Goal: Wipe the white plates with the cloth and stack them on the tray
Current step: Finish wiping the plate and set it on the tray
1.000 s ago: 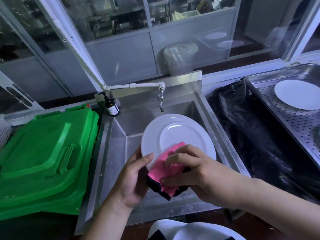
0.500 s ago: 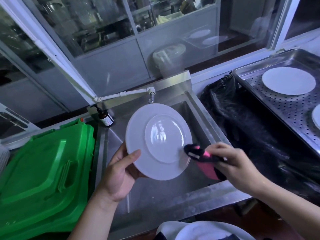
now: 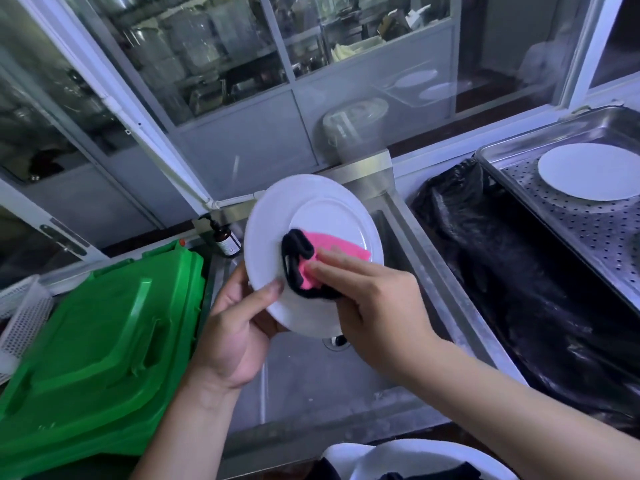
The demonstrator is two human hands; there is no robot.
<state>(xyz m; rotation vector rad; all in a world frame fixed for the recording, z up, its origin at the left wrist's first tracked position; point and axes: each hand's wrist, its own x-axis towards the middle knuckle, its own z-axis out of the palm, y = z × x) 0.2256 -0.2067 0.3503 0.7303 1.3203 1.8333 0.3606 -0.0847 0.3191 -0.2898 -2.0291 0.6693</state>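
The green bin lid (image 3: 90, 348) lies at the far left, beside the steel sink (image 3: 346, 382). Over the sink, the left hand (image 3: 232, 334) grips the lower left rim of a white plate (image 3: 311, 216), thumb on the near face and fingers curled behind, holding it tilted up on edge with its underside and foot ring toward the camera. Half a second ago the pink cloth (image 3: 322, 251) with its black edging was off the plate, held just beside its lower right rim; now the right hand (image 3: 374, 303) has brought it back and presses it flat against the foot ring area, fingers extended over the cloth while the thumb is hidden under it. A second ago the cloth was rubbing the eating face, so the plate has been flipped and the wipe has moved to the back. That suggests this plate is on its last pass before stacking.

To the right, past a black plastic bag (image 3: 519, 271), the perforated steel tray (image 3: 588, 223) on the counter holds one white plate (image 3: 588, 171), already laid flat. The wiped plate probably goes on top of it next, a reach rightward across the bag.
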